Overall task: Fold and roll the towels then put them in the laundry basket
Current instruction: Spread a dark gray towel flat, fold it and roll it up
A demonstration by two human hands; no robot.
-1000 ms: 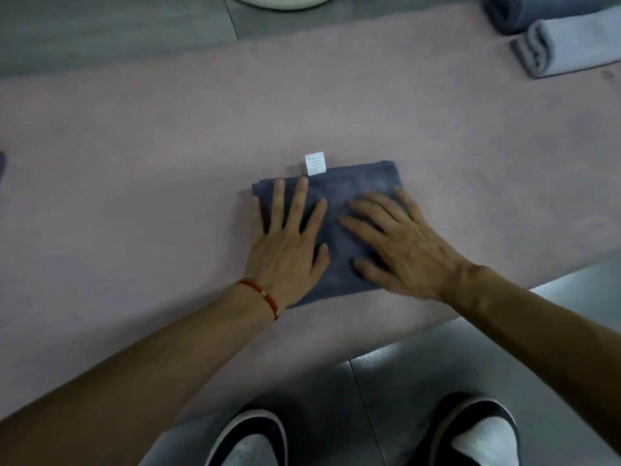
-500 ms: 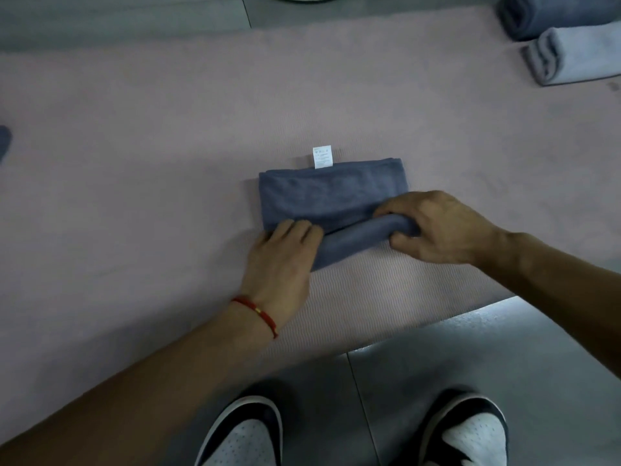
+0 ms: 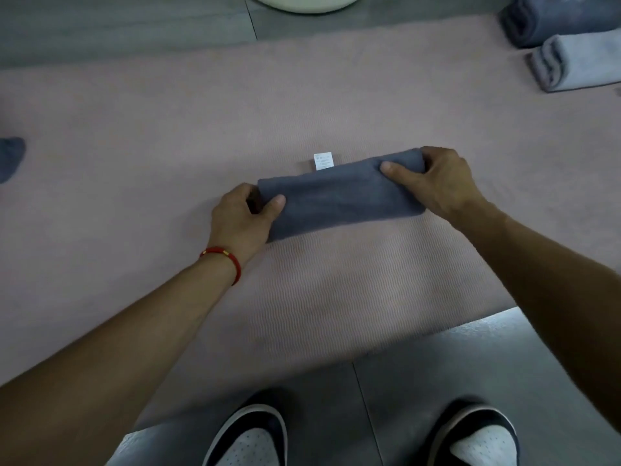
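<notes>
Dark grey towel (image 3: 339,196), rolled into a cylinder, lies on the pink mat (image 3: 336,290), long axis running left-right and tilted slightly, right end farther from the camera. White care tag (image 3: 323,161) sticks out from the far side of the roll; print on it too small to read.

Left hand (image 3: 242,216) grips the left end of the towel: thumb on top, fingers curled round the end face and mostly hidden behind the cloth. Right hand (image 3: 440,183) grips the right end the same way, thumb lying on the upper surface, the other fingers wrapped over the far side, tips out of sight. Whether the roll's end faces are neat cannot be told; both are covered by the hands. Red cord bracelet (image 3: 223,260) with a small gold bead on the left wrist.

Beyond the towel to the right, near the mat's far corner: two more towels, one dark (image 3: 551,18) and one pale blue-grey (image 3: 578,62), touching, both cut off by the frame edge. Left of the towel, at the frame edge, a dark scrap of cloth (image 3: 11,156), only partly visible. Beyond the towel, off the mat, a white rounded rim (image 3: 302,3), cut off at the top; identity unclear.

Mat has a fine wavy ribbed texture and lies on a grey tiled floor (image 3: 437,364). Nearest the camera, two black-and-white shoes (image 3: 248,435), toes toward the towel, cropped by the bottom edge.
</notes>
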